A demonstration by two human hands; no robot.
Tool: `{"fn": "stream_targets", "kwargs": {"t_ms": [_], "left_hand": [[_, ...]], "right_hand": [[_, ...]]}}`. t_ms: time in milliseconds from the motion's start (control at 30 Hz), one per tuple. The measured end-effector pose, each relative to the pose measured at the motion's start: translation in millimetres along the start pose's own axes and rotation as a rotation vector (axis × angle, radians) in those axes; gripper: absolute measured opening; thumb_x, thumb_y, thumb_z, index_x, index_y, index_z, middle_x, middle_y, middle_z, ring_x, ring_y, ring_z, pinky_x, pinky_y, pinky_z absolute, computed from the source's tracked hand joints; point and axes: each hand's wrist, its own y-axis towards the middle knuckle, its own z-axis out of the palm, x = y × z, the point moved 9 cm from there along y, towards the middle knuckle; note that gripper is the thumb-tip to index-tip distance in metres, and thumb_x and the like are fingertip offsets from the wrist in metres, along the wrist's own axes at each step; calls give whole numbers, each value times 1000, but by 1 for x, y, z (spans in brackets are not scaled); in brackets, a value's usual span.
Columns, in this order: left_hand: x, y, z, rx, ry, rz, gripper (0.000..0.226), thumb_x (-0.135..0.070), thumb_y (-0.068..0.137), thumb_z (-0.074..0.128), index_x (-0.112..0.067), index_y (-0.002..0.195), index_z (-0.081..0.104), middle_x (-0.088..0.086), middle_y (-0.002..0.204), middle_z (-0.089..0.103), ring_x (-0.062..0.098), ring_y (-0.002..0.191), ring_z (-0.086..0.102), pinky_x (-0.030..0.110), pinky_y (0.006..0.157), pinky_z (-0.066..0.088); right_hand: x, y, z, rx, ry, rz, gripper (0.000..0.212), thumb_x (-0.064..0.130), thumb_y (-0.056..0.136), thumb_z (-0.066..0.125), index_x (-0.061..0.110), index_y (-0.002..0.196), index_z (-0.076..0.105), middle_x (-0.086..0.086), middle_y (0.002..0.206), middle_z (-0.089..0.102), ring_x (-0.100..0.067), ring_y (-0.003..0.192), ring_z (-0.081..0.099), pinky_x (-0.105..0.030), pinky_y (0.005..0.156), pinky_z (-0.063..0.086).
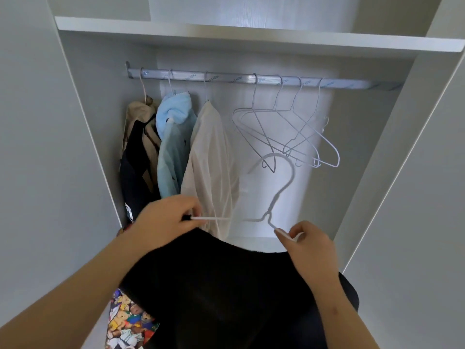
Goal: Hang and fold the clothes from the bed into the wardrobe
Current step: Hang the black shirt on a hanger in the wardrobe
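Arms outstretched, left hand [166, 217] and right hand [310, 244] each pinch the white hanger [276, 195] by an end.

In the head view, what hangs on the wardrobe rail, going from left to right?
Along the silver metal rail: beige and black jacket → light blue fleece garment → cream sheer shirt → cluster of empty white wire hangers.

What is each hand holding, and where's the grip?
Both hold one white wire hanger, black garment draped beneath. The left hand pinches its left arm's end; the right hand pinches its right arm. Hook free, off the rail.
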Motion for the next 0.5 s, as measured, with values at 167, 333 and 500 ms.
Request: {"fn": "stream_targets", "kwargs": {"t_ms": [167, 333, 500], "left_hand": [[-3, -6, 2, 14, -58, 39, 20, -53, 84, 46, -37, 88, 56, -26, 76, 47, -8, 73, 48, 13, 67, 39], [-6, -13, 0, -117, -107, -10, 25, -39, 93, 48, -25, 90, 69, -27, 61, 47, -10, 59, 47, 8, 61, 34], [13, -16, -19, -247, -133, -134, 21, -35, 90, 52, -22, 89, 69, -21, 66, 53, -2, 62, 51, 14, 57, 37]], "right_hand": [[3, 1, -3, -67, 13, -2, 33, 49, 77, 67, 25, 63, 48, 7, 58, 52, -11, 56, 51, -23, 52, 37], [17, 2, -5, -83, -8, -50, 31, 43, 79, 67, 26, 64, 46, 8, 60, 52, -10, 56, 50, -22, 51, 36], [29, 4, -14, -76, -51, -175, 18, 47, 81, 60, 29, 80, 56, 15, 78, 58, -12, 83, 53, -33, 91, 34]]}}
